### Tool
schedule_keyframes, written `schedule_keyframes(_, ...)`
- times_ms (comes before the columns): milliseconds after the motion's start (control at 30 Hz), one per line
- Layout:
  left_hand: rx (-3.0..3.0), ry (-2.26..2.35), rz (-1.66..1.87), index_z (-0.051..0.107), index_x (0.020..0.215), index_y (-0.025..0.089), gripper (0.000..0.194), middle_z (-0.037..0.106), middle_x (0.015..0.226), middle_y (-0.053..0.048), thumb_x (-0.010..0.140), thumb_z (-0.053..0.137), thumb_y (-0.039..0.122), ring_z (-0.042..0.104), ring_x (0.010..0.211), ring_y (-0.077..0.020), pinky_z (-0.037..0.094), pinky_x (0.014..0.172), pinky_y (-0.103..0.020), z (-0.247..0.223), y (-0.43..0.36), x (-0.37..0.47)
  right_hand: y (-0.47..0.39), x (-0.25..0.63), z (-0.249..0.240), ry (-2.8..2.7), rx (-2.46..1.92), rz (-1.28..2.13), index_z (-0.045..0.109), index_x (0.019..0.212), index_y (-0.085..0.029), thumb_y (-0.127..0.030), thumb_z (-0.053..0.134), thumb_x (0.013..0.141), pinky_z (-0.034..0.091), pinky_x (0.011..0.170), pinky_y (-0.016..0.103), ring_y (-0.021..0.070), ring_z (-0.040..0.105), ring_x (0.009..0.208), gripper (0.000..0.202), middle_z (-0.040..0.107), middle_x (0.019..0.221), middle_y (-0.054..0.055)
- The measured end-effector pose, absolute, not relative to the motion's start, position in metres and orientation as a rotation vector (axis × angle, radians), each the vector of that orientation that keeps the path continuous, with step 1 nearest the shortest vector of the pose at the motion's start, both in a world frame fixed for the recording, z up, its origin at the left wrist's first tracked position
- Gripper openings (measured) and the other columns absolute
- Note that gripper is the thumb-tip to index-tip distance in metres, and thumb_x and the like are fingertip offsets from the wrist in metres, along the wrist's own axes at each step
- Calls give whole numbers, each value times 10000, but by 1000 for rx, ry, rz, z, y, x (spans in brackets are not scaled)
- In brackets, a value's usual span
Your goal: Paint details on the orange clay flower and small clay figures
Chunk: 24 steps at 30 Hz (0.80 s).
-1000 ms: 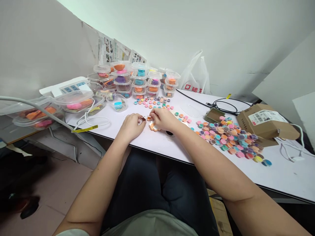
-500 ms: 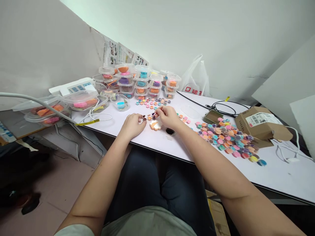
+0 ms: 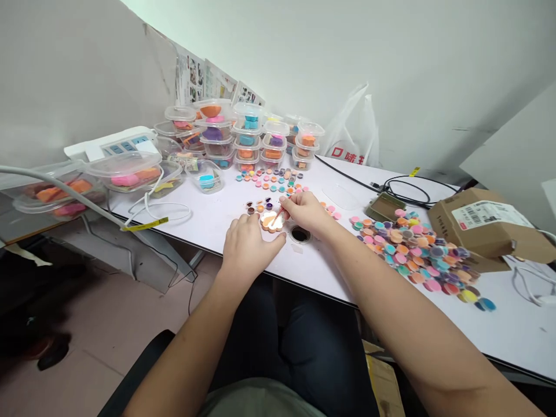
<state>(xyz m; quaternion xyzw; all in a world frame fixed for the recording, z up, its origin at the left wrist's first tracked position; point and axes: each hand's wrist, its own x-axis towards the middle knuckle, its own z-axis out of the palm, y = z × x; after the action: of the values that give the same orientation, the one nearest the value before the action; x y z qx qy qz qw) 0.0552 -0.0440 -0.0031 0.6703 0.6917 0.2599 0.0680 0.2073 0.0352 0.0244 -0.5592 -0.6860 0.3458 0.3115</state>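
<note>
A small scalloped piece (image 3: 272, 222), white and orange, lies on the white table in the head view. My left hand (image 3: 249, 243) is beside its left and near edge, thumb and fingers apart, with nothing in it. My right hand (image 3: 304, 212) pinches a thin reddish brush (image 3: 278, 214), whose tip reaches the face of the piece. Close by on the right is a round pot of dark paint (image 3: 300, 234). Small paint pots (image 3: 260, 207) in dark red, orange and purple stand just behind the piece.
Stacked clear tubs (image 3: 247, 139) of coloured clay stand at the back left, near a power strip (image 3: 121, 145). Rows of small pots (image 3: 273, 180) lie before them. To the right are a pile of paint pots (image 3: 417, 246), a cardboard box (image 3: 473, 226), black cable and a plastic bag (image 3: 354, 130).
My left hand has moved right, to the scalloped piece, with its thumb spread. My right hand has brought the brush from the small pots down to the piece. The view has shifted slightly.
</note>
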Motion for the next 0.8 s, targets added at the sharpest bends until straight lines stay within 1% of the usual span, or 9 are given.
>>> schedule_keyframes(67,2037,2142,731,646,1193,159,580,680,1104,-159,806,647,591,607,1109,-367,474,979,-466,-3,-41,59,34,208,26,-1826,-1470,886,608,554,-182,-415,564,950,331,530,289,106,370,453,462,436,440,-35)
schedule_keyframes(167,2040,2177,686,666,1114,156,546,692,1071,-165,844,606,626,619,1070,-371,481,937,-473,-3,-38,62,34,206,25,-1843,-1433,887,615,569,-179,-435,556,955,342,546,291,104,388,463,467,483,466,-27)
schedule_keyframes(267,2035,2163,686,674,1033,172,506,705,1030,-152,848,614,639,630,1033,-359,483,902,-461,-3,-35,61,37,203,21,-1890,-1469,881,615,569,-180,-439,551,960,346,563,300,116,418,481,474,509,472,-16)
schedule_keyframes(433,2000,2120,707,677,1036,198,453,723,1016,-120,828,669,601,636,1006,-336,482,865,-440,-5,-33,58,43,204,14,-1956,-1544,620,553,556,-206,-398,560,958,331,579,322,161,482,568,445,555,532,19)
schedule_keyframes(533,2003,2126,734,684,1031,195,436,720,1004,-117,838,655,584,640,991,-333,482,859,-443,-5,-33,58,44,208,17,-1920,-1575,499,506,541,-214,-387,555,962,316,580,329,167,479,586,458,568,561,30)
schedule_keyframes(600,2012,2126,745,686,1040,196,426,719,1004,-119,854,632,575,639,991,-333,483,862,-442,-4,-35,59,43,210,21,-1875,-1546,523,519,555,-212,-397,541,970,315,577,327,157,459,566,455,544,548,17)
schedule_keyframes(700,2043,2145,735,690,1041,201,409,720,1006,-126,876,605,566,641,996,-336,483,860,-435,-3,-38,60,38,208,24,-1856,-1431,666,557,576,-205,-425,516,981,334,576,313,138,434,529,463,491,510,-12)
schedule_keyframes(800,2076,2162,724,695,1034,199,403,724,1011,-132,884,599,560,647,1005,-341,482,861,-426,-2,-40,61,35,203,22,-1943,-1361,757,552,573,-201,-420,522,973,342,575,302,128,440,529,456,494,508,-23)
